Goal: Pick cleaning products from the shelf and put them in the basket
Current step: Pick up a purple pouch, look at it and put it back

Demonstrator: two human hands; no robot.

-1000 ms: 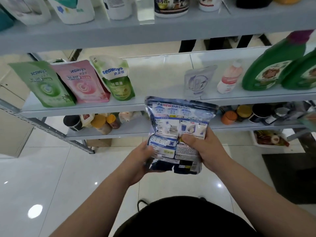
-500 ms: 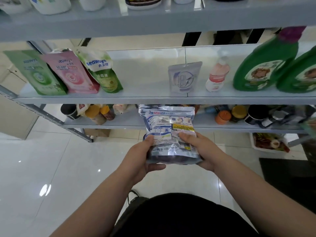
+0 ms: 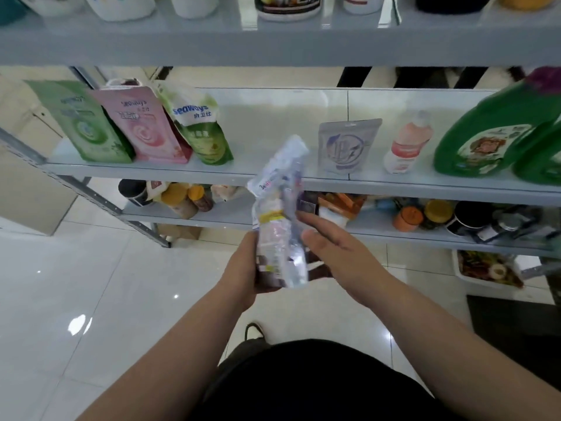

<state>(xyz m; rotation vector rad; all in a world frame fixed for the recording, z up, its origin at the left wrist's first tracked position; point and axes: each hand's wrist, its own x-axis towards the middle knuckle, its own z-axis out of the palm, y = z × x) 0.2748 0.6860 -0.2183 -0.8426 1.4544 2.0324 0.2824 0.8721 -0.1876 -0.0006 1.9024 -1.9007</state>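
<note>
A blue and white product pouch (image 3: pixel 280 214) stands edge-on in front of the grey shelf unit (image 3: pixel 273 180). My left hand (image 3: pixel 243 268) grips its lower part. Just to its right, my right hand (image 3: pixel 337 253) has straight fingers and is off the pouch. On the middle shelf stand a green pouch (image 3: pixel 82 123), a pink pouch (image 3: pixel 145 126), a green-white seaways pouch (image 3: pixel 197 123), a grey pouch (image 3: pixel 346 147), a small pink bottle (image 3: pixel 406 144) and two large green detergent bottles (image 3: pixel 485 129). No basket is in view.
The lower shelf holds several jars and packets (image 3: pixel 409 217). White containers (image 3: pixel 121 4) line the top shelf. A white bin (image 3: pixel 488 268) with packets sits on the floor at right, by a dark mat (image 3: pixel 516 323). Glossy white tiles (image 3: pixel 91 299) cover the floor.
The pouch has turned from facing me to edge-on. My right hand has let go of it and opened; my left hand alone holds it now.
</note>
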